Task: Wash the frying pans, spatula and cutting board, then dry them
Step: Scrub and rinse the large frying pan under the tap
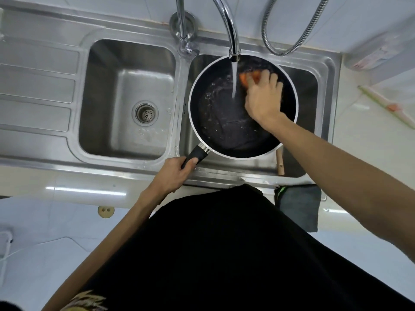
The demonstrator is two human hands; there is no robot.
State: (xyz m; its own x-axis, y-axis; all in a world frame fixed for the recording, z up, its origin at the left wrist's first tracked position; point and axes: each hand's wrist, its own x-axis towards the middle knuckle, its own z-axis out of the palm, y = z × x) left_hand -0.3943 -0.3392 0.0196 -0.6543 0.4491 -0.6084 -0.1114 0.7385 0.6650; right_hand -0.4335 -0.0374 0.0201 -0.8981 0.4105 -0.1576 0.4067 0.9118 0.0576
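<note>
The right hand [263, 97] curls its fingers over an orange sponge [245, 79] and presses it against the far inner side of a black frying pan [224, 129]. The left hand [177, 173] is wrapped tightly round the pan's black handle [195, 155] and holds the pan over the right basin [307, 86] of a steel double sink [184, 90]. Water from the tap [228, 28] runs into the pan just beside the sponge. A wooden handle [280, 163] pokes out from under the pan's near right edge. The left basin [125, 86] is wet. A grey cloth [299, 207] hangs over the counter's front edge.
</note>
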